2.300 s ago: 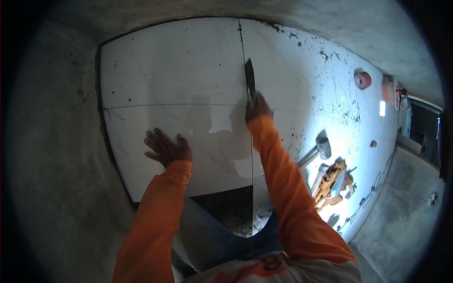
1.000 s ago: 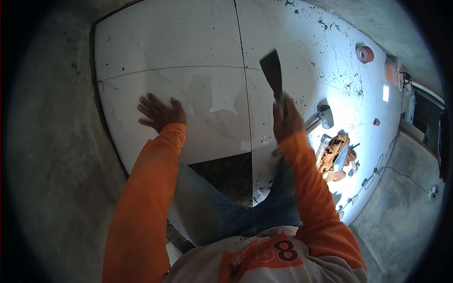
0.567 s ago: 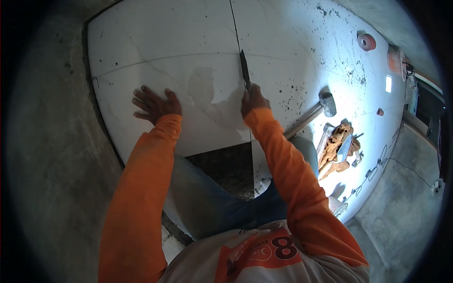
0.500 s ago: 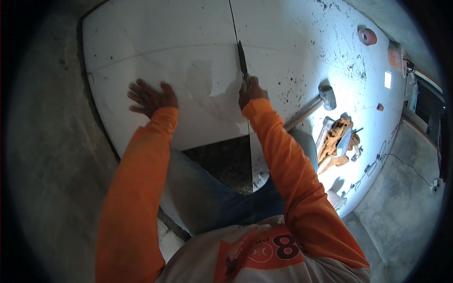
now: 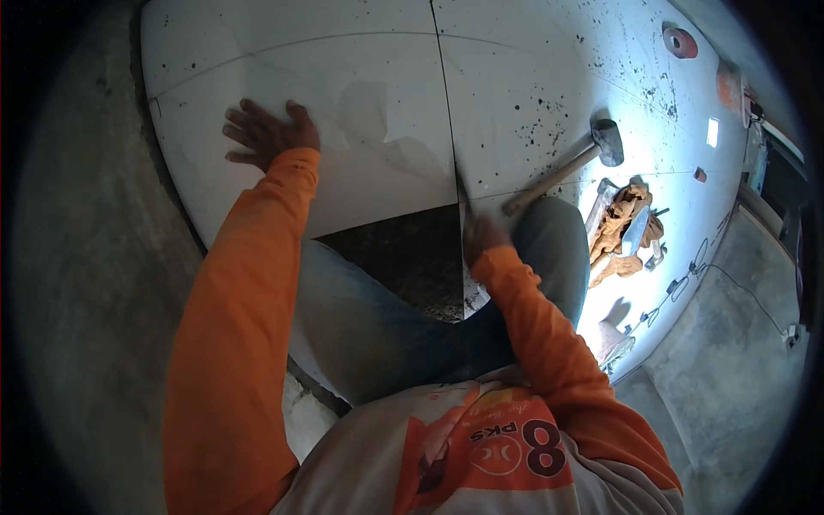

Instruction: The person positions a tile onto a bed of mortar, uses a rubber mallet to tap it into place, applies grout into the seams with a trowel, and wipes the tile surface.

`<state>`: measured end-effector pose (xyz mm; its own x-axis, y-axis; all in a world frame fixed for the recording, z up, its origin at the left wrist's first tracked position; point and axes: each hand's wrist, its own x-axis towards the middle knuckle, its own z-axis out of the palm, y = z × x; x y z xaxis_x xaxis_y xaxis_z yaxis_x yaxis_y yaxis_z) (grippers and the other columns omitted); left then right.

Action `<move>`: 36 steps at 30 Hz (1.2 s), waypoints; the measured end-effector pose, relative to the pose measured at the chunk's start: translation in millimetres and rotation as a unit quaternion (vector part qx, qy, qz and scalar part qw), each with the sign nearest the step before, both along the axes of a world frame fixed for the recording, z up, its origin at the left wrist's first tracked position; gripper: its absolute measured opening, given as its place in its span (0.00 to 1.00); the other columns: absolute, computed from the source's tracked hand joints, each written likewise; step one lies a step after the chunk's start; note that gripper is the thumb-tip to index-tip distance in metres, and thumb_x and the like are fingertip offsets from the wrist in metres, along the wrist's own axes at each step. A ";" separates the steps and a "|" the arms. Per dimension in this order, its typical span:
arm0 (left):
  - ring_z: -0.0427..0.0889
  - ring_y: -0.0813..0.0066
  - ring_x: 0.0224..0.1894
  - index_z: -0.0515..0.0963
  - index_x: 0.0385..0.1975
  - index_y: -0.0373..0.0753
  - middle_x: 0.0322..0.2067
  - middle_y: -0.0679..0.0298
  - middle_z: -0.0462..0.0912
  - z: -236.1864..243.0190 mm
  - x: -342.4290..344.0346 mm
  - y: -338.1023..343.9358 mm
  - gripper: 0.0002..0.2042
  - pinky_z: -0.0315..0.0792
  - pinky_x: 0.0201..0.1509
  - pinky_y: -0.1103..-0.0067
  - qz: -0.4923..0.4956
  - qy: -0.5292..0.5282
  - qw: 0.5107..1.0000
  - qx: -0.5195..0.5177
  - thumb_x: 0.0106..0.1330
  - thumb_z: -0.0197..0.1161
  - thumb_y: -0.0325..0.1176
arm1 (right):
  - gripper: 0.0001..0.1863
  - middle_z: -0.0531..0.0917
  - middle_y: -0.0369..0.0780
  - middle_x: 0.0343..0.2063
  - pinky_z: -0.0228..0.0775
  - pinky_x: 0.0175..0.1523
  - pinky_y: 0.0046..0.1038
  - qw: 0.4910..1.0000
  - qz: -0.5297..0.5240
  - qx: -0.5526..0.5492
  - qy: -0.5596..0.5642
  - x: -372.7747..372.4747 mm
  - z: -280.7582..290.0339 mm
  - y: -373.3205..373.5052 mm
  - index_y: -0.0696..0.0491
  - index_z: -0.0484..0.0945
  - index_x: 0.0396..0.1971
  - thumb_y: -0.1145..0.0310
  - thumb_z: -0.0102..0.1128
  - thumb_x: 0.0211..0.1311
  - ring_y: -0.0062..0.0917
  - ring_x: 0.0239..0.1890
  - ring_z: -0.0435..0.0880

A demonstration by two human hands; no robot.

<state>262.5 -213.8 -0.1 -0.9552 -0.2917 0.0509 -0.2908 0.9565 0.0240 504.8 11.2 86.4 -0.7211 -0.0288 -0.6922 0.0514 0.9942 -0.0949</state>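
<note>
My left hand (image 5: pixel 270 133) lies spread on a white tile (image 5: pixel 223 172), fingers apart, left of a straight seam between tiles. My right hand (image 5: pixel 485 236), blurred, is closed on a dark flat-bladed scraper (image 5: pixel 462 189), whose blade is along the seam beside the corner of a dark untiled opening (image 5: pixel 395 253). That opening lies between my knees, with a narrow strip of tile to its right. A rubber mallet (image 5: pixel 607 143) with a wooden handle lies to the right of my right hand, near my knee.
A brown cloth (image 5: pixel 625 232) with assorted tools lies at the right. A red tape roll (image 5: pixel 680 41) and an orange bucket (image 5: pixel 730 86) sit at the upper right. A cord (image 5: pixel 738 296) runs to a wall socket (image 5: pixel 790 333). Concrete walls (image 5: pixel 86 257) border the tiles.
My right hand and scraper have moved down the seam toward my body. My left hand stays spread on the tile. The floor appears higher in view.
</note>
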 end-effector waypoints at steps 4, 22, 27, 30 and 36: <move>0.41 0.51 0.68 0.48 0.65 0.37 0.66 0.50 0.44 2.0 1.0 -3.1 0.37 0.36 0.64 0.46 -0.002 -0.023 1.000 -0.022 0.60 0.43 0.54 | 0.19 0.78 0.57 0.34 0.69 0.44 0.45 0.915 -0.389 -0.037 -0.102 -4.9 30.3 -14.2 0.57 0.67 0.44 0.55 0.45 0.63 0.55 0.41 0.75; 0.40 0.51 0.69 0.48 0.65 0.37 0.66 0.51 0.44 1.5 0.8 1.5 0.36 0.36 0.65 0.47 0.005 -0.010 1.000 -0.003 0.60 0.42 0.54 | 0.16 0.77 0.58 0.30 0.67 0.40 0.47 0.921 -0.372 -0.112 -0.026 -20.8 47.6 -1.0 0.55 0.65 0.40 0.58 0.46 0.63 0.57 0.36 0.75; 0.39 0.52 0.69 0.47 0.65 0.38 0.66 0.50 0.44 -2.4 2.6 -5.1 0.37 0.35 0.65 0.48 0.002 -0.009 1.000 0.003 0.60 0.42 0.55 | 0.17 0.76 0.59 0.36 0.67 0.45 0.48 0.941 -0.288 -0.121 -0.130 -11.7 61.4 -3.6 0.55 0.63 0.43 0.56 0.40 0.66 0.55 0.40 0.75; 0.40 0.52 0.69 0.46 0.65 0.37 0.66 0.50 0.45 -4.6 -1.7 -1.4 0.37 0.36 0.65 0.48 -0.009 -0.007 1.000 -0.001 0.61 0.41 0.55 | 0.19 0.76 0.60 0.37 0.68 0.45 0.47 0.874 -0.423 -0.061 -0.230 7.0 43.8 -13.0 0.55 0.63 0.46 0.55 0.39 0.66 0.56 0.42 0.75; 0.43 0.51 0.68 0.49 0.64 0.38 0.65 0.50 0.47 -7.7 8.2 -9.2 0.36 0.37 0.65 0.48 -0.012 0.009 1.000 0.017 0.60 0.42 0.56 | 0.21 0.77 0.60 0.30 0.68 0.41 0.46 0.921 -0.303 -0.192 -0.148 7.5 97.1 21.6 0.58 0.61 0.48 0.57 0.44 0.64 0.56 0.36 0.76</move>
<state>270.7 -223.0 -7.8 -0.9610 -0.2700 0.0594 -0.2664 0.9619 0.0611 512.3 32.8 183.5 -0.4660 0.0327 -0.8842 0.6670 0.6695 -0.3268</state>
